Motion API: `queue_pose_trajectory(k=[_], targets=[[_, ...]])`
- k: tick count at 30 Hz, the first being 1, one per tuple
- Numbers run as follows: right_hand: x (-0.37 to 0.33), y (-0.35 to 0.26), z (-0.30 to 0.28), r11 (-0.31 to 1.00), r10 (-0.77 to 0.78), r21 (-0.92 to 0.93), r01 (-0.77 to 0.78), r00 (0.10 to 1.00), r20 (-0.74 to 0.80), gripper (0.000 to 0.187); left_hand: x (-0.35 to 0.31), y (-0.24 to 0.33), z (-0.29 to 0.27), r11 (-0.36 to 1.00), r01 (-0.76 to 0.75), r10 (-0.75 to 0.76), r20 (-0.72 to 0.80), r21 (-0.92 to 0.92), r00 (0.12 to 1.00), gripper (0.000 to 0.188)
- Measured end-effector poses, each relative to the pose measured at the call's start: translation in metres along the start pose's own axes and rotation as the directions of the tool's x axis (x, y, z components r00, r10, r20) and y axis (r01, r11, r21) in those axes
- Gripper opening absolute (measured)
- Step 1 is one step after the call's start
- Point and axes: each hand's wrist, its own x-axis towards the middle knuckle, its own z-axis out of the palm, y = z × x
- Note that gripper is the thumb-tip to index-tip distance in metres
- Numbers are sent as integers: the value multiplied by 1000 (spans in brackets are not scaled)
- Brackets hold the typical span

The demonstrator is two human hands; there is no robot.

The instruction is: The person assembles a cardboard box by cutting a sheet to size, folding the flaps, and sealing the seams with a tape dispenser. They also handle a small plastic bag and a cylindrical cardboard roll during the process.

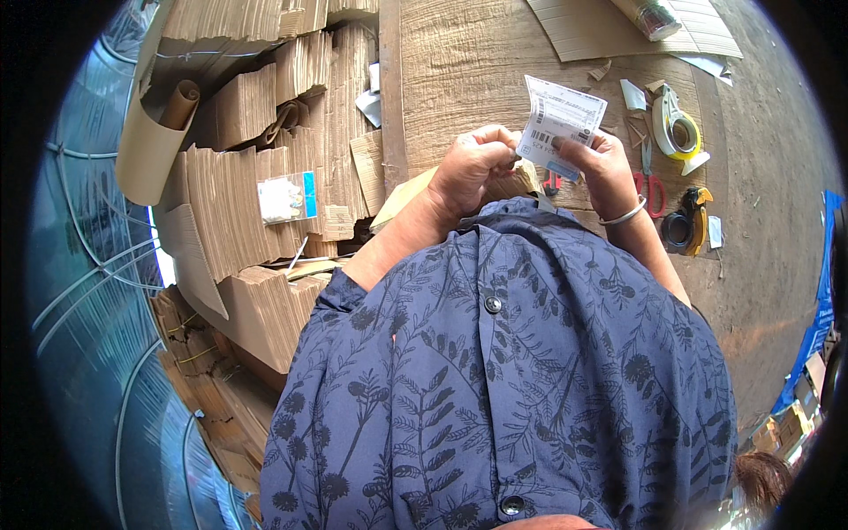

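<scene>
**Printed slip held above the tabletop's near edge**

The right hand (599,168) reaches in from the right, forearm slanting inward, a pale bracelet (625,212) around its wrist; its thumb lies flat across the white paper slip (563,110), pinching it against the fingers behind. The left hand (477,168) angles in from the other side, knuckles up, fingers curled, their tips at the slip's lower left edge; whether they grip it cannot be told. Toward the right side of the tabletop (459,88) lie red-handled scissors (655,190) and two tape dispensers (664,115).
</scene>
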Motion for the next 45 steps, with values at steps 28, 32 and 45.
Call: queue_pose_trajectory(k=[28,32,45], targets=[[9,7,30,604,-499,-675,424,861,94,24,15,-16,3,917,-57,47,-35,-394,998,7],[13,15,27,918,-230,-335,211,973,-19,14,16,-17,-3,939,-77,81,-3,-336,997,5],[24,14,34,917,-26,-395,49,998,64,13,6,-24,-16,990,-136,133,-74,-39,988,8]])
